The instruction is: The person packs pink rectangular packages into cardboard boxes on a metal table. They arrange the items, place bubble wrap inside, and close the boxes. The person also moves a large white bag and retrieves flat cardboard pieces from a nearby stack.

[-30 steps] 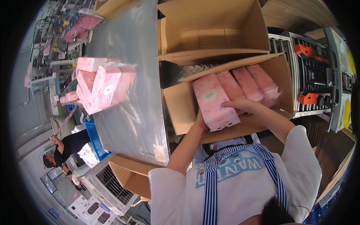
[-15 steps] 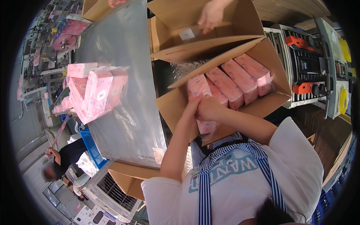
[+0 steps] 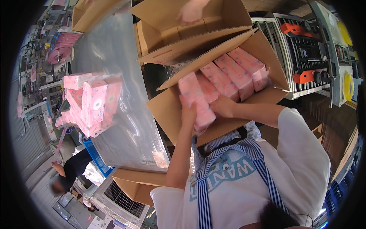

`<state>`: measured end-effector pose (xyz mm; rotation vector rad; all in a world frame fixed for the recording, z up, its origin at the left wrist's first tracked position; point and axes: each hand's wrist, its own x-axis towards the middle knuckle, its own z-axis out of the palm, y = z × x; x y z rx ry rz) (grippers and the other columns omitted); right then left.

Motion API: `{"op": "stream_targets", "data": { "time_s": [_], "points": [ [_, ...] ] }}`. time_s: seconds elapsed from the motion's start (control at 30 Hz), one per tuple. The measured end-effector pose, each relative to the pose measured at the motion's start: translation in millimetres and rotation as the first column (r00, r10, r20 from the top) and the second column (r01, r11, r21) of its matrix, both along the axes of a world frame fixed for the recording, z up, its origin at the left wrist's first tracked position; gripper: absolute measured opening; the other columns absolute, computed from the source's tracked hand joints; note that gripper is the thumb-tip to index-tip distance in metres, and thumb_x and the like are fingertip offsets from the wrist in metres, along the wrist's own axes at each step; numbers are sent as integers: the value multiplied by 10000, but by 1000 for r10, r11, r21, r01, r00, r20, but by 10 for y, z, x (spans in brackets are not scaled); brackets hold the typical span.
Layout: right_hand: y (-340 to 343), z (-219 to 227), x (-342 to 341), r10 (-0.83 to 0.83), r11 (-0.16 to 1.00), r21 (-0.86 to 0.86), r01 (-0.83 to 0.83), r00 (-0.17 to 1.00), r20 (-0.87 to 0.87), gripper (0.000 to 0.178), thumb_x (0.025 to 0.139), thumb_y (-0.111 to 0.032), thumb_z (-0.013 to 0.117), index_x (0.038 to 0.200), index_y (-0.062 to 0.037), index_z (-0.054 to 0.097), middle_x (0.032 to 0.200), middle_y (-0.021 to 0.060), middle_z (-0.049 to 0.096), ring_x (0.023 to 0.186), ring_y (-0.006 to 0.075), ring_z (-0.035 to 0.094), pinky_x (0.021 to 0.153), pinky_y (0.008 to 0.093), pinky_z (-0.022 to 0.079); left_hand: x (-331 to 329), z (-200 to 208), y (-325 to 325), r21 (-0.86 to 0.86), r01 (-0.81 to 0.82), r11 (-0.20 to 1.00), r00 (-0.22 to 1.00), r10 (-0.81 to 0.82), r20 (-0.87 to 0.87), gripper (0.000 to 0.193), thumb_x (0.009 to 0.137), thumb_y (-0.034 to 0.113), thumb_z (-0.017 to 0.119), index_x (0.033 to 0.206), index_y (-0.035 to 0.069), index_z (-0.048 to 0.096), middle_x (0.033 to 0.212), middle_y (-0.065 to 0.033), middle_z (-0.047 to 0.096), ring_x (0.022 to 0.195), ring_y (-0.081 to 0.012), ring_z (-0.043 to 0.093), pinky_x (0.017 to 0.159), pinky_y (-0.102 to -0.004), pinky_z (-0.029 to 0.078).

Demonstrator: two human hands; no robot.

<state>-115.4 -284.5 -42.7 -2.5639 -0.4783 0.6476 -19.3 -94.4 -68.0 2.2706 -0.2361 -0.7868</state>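
An open cardboard box [image 3: 167, 110] in front of me holds several pink wrapped packs [image 3: 236, 72] standing side by side. Both hands press one more pink pack [image 3: 195, 97] into the box's near left end. My left hand [image 3: 188, 111] grips its left side and my right hand [image 3: 224, 106] lies against its right side. The lower part of that pack is hidden by my hands and the box wall.
A second open cardboard box [image 3: 183, 42] stands behind, with another person's blurred hand [image 3: 190, 12] in it. A pile of pink packs [image 3: 91, 103] lies on the shiny metal table [image 3: 126, 133]. A roller conveyor [image 3: 293, 49] runs at right. Another person [image 3: 65, 177] stands lower left by a blue crate [image 3: 98, 162].
The pink pack has gone from lying on top of the row to standing pushed into the box's left end. My hands followed it down. Another person's hand has appeared in the far box.
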Motion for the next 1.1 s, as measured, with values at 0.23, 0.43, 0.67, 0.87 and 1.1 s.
{"op": "stream_targets", "data": {
  "time_s": [0.23, 0.43, 0.67, 0.87, 1.1],
  "points": [
    [185, -375, -361, 339, 936, 122, -331, 939, -53, 139, 794, -213, 541, 864, -151, 644, 912, 21, 662, 794, 225, 635, 766, 378, 451, -80, 24, -188, 418, 203, 885, 977, -210, -32, 637, 927, 275, 465, 1463, 40, 215, 1240, -366, 462, 1009, -443, 560, 894, -449, 455],
    [35, 214, -96, 210, 974, 95, -204, 975, -65, 145, 776, -225, 592, 818, -112, 672, 866, 105, 667, 882, 245, 655, 731, 419, 509, -138, -458, -23, 724, 362, 587, 700, -684, 206, 673, 921, 379, 464, 1478, 110, 198, 1458, -285, 267, 1327, -454, 273, 1011, -585, 331],
    [-1335, 9, -303, -777, 528, -481, 700, 626, 59, 741, 819, -557, 556, 1397, -142, 351, 1475, 177, 248, 1349, 371, 238, 1056, 544, 258, -515, 13, -601, 604, 408, 684, 883, -463, -73, 988, 746, 704, 554, 1505, 211, 156, 1539, -257, 39, 1414, -460, 32, 1062, -674, 107],
    [-689, -816, -1135, -855, 499, -649, 573, 446, -264, 1113, 735, -705, 556, 1512, -149, -15, 1558, 171, -125, 1425, 385, -141, 1085, 638, 7, -727, -557, -382, 628, 477, 614, 837, -536, -112, 1053, 685, 725, 600, 1504, 234, 156, 1557, -185, -80, 1418, -412, -131, 1102, -623, -37],
    [-308, -736, -773, -864, 488, -309, 816, 402, -303, 600, 766, -174, 637, 1297, -33, 397, 1320, 208, 428, 1254, 381, 401, 1010, 452, 384, -5, -1205, 602, 487, 681, 547, 628, -778, -5, 951, 716, 559, 676, 1477, 188, 242, 1552, -171, 43, 1422, -387, 3, 1154, -485, 68]
  ]
}}
